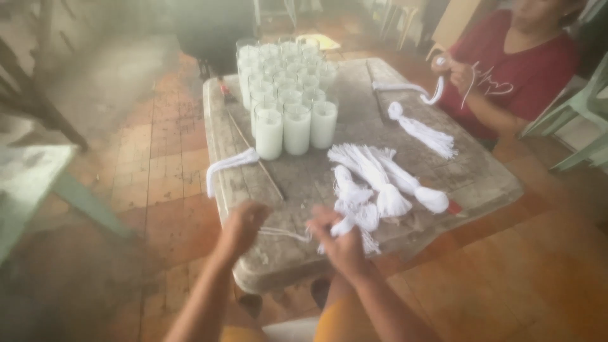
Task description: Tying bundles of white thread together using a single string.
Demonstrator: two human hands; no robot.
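Note:
My left hand (242,225) is closed on one end of a thin white string (284,233) stretched toward my right hand (339,239). That hand grips a white yarn tassel (354,223) near the front edge of the worn grey table (481,183). Just beyond lie several finished white tassels (386,180) in a loose pile. The view is blurred, so the fingers' exact hold is unclear.
Several white glass candles (288,101) stand in rows at the table's far left. A white yarn bundle (231,163) and a thin stick (256,158) lie left. Across the table a person in a red shirt (506,69) handles white yarn; another tassel (421,130) lies near them.

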